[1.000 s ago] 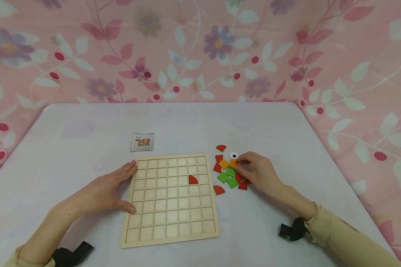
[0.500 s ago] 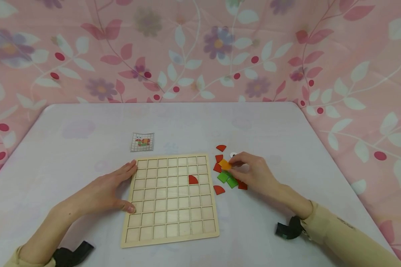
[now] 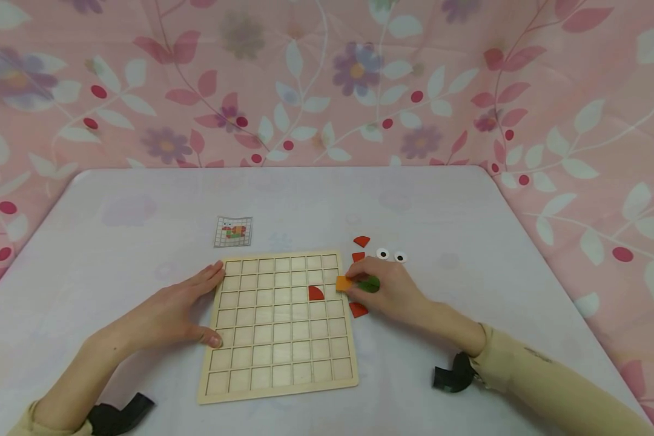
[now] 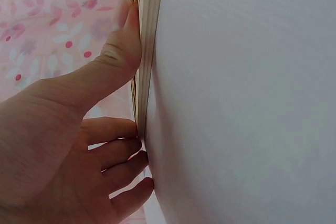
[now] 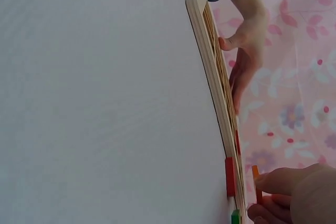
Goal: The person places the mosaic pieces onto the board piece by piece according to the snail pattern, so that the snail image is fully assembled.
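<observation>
Still, the left hand (image 3: 160, 318) spreads its fingers (image 3: 203, 278) wide against the left edge of the grid board (image 3: 280, 334) on the desk (image 3: 441, 203). Farther right, the right hand (image 3: 392, 287) pinches an orange square (image 3: 342, 283) over the board's right edge, shifted leftward since the earlier frame, uncovering both eye discs (image 3: 382, 254).

My left hand (image 3: 166, 318) is spread, its thumb (image 3: 209, 339) well apart from the extended fingers (image 3: 207, 278), while my right hand (image 3: 395, 287) pinches with its thumb and fingertips, the right forearm (image 3: 545, 375) slanting in.
</observation>
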Tool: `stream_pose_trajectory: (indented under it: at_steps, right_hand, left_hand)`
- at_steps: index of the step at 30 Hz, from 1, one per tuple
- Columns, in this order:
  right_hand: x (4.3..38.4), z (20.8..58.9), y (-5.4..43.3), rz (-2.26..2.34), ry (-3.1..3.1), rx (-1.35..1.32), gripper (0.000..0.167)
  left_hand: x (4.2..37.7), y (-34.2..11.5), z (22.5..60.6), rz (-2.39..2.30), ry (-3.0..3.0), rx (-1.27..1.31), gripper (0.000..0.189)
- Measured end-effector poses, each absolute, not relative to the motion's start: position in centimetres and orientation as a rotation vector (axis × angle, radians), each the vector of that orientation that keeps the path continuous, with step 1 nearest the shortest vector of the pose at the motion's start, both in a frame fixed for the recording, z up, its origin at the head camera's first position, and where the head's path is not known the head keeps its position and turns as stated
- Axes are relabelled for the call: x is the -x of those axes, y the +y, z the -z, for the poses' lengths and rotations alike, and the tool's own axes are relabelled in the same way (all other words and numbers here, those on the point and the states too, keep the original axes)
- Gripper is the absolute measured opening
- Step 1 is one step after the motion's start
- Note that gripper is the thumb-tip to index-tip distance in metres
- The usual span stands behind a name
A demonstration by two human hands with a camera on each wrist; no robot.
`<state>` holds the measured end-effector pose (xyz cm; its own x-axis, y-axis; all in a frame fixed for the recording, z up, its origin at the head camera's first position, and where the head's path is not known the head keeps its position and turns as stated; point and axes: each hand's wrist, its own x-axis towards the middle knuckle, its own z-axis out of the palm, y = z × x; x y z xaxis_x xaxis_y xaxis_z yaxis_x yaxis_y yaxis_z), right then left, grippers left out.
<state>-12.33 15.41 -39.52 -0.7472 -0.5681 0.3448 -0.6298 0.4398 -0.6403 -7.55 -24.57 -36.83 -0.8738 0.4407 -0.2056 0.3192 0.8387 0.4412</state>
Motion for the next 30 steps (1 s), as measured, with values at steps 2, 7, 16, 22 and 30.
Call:
stream_pose_trajectory:
  at_steps: [2,7,16,22,30]
  right_hand:
    - [12.2,39.6,14.9,-1.211,-2.615,-1.091,0.021]
    - [12.0,40.0,13.8,-1.189,-2.642,-1.097,0.022]
    - [11.9,40.1,12.0,-1.114,-2.662,-1.176,0.022]
    - [11.8,40.0,10.7,-1.059,-2.637,-1.205,0.021]
    - [11.7,39.8,9.6,-1.011,-2.64,-1.219,0.021]
  left_hand:
    - [7.6,-24.6,36.8,-0.579,2.717,-0.575,0.129]
    - [7.6,-24.5,36.8,-0.577,2.716,-0.572,0.129]
    - [7.6,-24.5,36.8,-0.581,2.712,-0.551,0.129]
    - [7.6,-24.5,36.7,-0.587,2.708,-0.533,0.129]
    - [7.5,-24.5,36.8,-0.591,2.709,-0.54,0.129]
